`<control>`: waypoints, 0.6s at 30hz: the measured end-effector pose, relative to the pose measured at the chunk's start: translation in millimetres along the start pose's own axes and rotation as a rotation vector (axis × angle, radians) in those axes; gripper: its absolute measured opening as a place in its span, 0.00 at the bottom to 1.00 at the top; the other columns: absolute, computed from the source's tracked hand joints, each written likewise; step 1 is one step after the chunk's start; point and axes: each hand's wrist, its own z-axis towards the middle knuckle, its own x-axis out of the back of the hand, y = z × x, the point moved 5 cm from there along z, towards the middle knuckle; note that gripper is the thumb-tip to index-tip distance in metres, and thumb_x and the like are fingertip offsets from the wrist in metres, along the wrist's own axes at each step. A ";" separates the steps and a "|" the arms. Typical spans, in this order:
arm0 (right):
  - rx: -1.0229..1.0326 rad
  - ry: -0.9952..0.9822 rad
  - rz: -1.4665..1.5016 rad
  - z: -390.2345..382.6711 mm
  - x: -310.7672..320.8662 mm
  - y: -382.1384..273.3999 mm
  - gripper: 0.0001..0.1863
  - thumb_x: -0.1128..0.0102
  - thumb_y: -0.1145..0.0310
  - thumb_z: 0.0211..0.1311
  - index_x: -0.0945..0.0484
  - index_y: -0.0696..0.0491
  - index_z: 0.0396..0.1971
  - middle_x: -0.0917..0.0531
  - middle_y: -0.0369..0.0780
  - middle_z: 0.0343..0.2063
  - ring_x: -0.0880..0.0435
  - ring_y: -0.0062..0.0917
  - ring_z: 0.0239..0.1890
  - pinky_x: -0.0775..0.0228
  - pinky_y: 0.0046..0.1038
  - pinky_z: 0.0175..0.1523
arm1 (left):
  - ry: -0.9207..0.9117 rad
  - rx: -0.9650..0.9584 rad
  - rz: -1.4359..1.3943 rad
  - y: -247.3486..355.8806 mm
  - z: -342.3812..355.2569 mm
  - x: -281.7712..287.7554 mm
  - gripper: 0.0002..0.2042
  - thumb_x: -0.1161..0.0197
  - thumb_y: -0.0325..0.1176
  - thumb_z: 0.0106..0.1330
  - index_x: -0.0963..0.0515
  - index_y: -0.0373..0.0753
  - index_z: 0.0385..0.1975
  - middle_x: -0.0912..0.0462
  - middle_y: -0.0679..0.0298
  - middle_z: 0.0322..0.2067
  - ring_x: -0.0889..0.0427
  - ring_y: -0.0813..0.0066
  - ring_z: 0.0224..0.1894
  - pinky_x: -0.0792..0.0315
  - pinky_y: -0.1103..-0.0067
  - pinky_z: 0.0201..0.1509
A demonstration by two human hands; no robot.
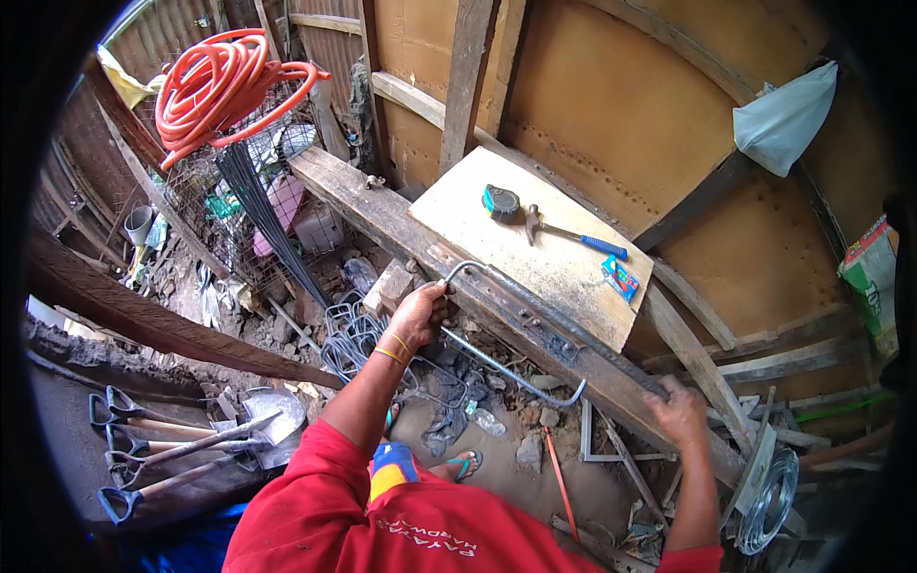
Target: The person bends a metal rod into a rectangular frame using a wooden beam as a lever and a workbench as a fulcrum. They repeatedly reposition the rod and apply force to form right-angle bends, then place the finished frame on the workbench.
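My left hand (417, 320) is closed around a thin steel rod (511, 371) bent into an open, squarish loop with a hooked end. One side of the loop hangs beside a long wooden beam (592, 382); its upper bend rests over the beam. My right hand (680, 413) grips the near end of a dark metal pipe (573, 329) lying slantwise along the beam. The pipe's far end meets the rod's upper bend; whether the rod sits inside it I cannot tell. A pile of bent steel loops (353, 344) lies on the ground left of my left hand.
A plywood board (458, 205) beyond the beam carries a tape measure (501, 203), a blue-handled hammer (578, 237) and a small blue packet (621, 280). Shovels (201, 439) lie left. An orange hose (215, 91) tops a wire cage; coiled wire (770, 501) lies right.
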 end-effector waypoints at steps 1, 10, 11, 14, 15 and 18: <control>0.028 0.013 -0.020 9.5 7.2 4.4 0.23 0.30 0.48 0.56 0.17 0.55 0.36 0.14 0.53 0.31 0.15 0.54 0.39 0.25 0.50 0.44 | 0.040 -0.011 -0.030 -0.2 8.2 7.0 0.09 0.44 0.40 0.75 0.24 0.43 0.35 0.42 0.77 0.16 0.47 0.82 0.17 0.44 0.77 0.26; -0.313 -0.020 -0.140 -6.0 -20.4 184.9 0.27 0.29 0.50 0.56 0.17 0.54 0.49 0.17 0.54 0.50 0.20 0.50 0.56 0.28 0.44 0.59 | 0.285 0.042 0.039 -17.5 56.4 42.0 0.12 0.46 0.38 0.76 0.28 0.48 0.27 0.40 0.77 0.16 0.46 0.81 0.18 0.44 0.78 0.27; -0.279 0.005 -0.118 -10.8 -29.7 198.1 0.29 0.28 0.50 0.55 0.18 0.54 0.51 0.18 0.54 0.51 0.21 0.50 0.57 0.29 0.43 0.61 | 0.278 0.032 0.035 -20.7 58.4 43.6 0.12 0.46 0.39 0.77 0.28 0.48 0.26 0.40 0.77 0.16 0.46 0.81 0.18 0.44 0.77 0.27; -0.364 -0.034 -0.093 -23.5 -47.1 236.2 0.32 0.27 0.50 0.54 0.19 0.54 0.55 0.19 0.54 0.55 0.22 0.50 0.59 0.30 0.42 0.64 | 0.156 0.024 0.022 -28.0 64.4 43.8 0.12 0.46 0.41 0.77 0.30 0.51 0.27 0.41 0.77 0.16 0.45 0.80 0.17 0.37 0.76 0.26; -0.389 -0.034 -0.068 -26.6 -49.4 244.8 0.32 0.27 0.51 0.54 0.19 0.54 0.55 0.20 0.54 0.56 0.22 0.50 0.59 0.29 0.42 0.64 | 0.111 0.044 0.011 -30.0 66.4 42.7 0.13 0.46 0.41 0.78 0.30 0.51 0.27 0.41 0.77 0.15 0.45 0.80 0.16 0.37 0.76 0.27; -0.431 -0.075 -0.036 -36.9 -59.5 258.0 0.31 0.27 0.52 0.54 0.19 0.55 0.54 0.19 0.54 0.56 0.21 0.50 0.58 0.28 0.42 0.62 | 0.203 0.087 0.044 -29.4 67.0 49.4 0.12 0.47 0.41 0.78 0.30 0.51 0.28 0.40 0.77 0.16 0.45 0.80 0.17 0.37 0.76 0.28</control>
